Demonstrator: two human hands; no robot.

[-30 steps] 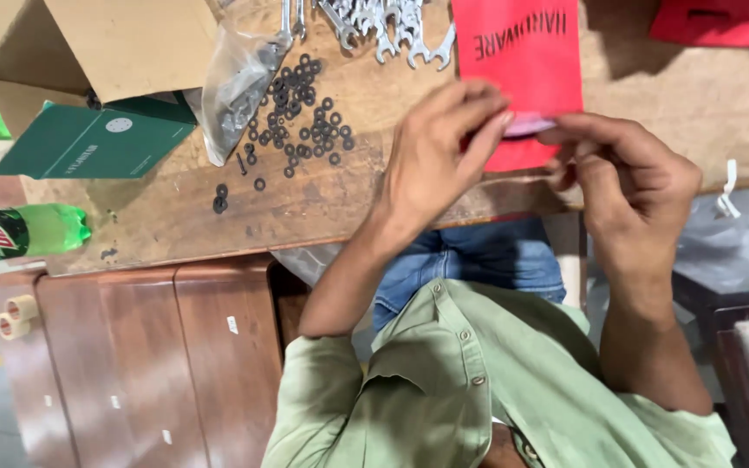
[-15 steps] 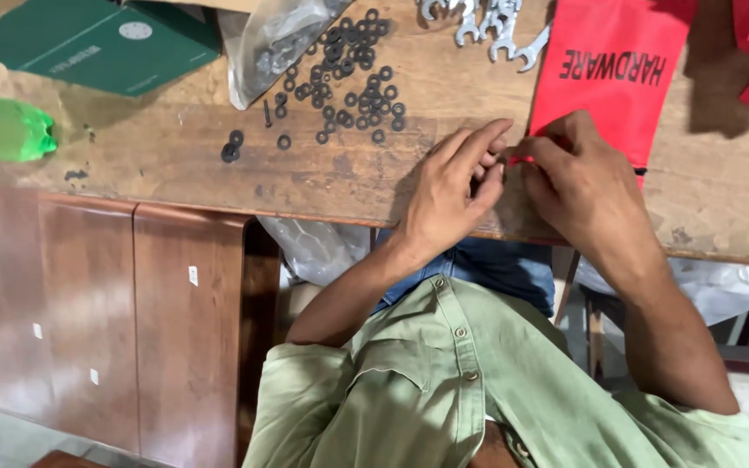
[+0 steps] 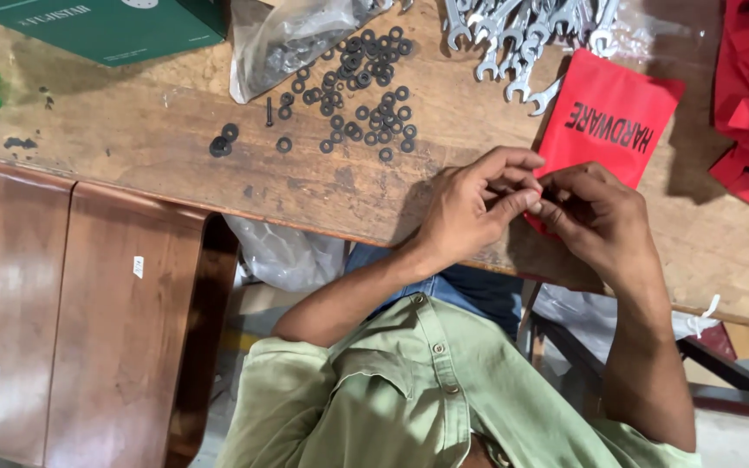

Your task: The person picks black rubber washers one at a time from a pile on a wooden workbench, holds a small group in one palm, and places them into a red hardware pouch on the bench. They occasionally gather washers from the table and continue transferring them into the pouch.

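Flat red fabric pouch with black lettering (image 3: 613, 117) lies on worn wooden workbench (image 3: 158, 147), long axis diagonal, lower end toward bench's near edge under both hands. Left hand (image 3: 470, 208) and right hand (image 3: 595, 221) meet over that end, fingertips pinching it; pinched part hidden behind fingers. Loose black metal washers (image 3: 366, 87) scattered well apart, steel spanners (image 3: 513, 35) just beyond pouch, cut off by frame top. Bare bench between washers and hands.

A worn wooden workbench (image 3: 132, 147) with a scuffed, stained top runs across the scene under even light. Beside it stands a glossy brown wooden cabinet (image 3: 62, 321) with panelled doors, and a dark metal frame (image 3: 721, 373) shows below the bench's edge.
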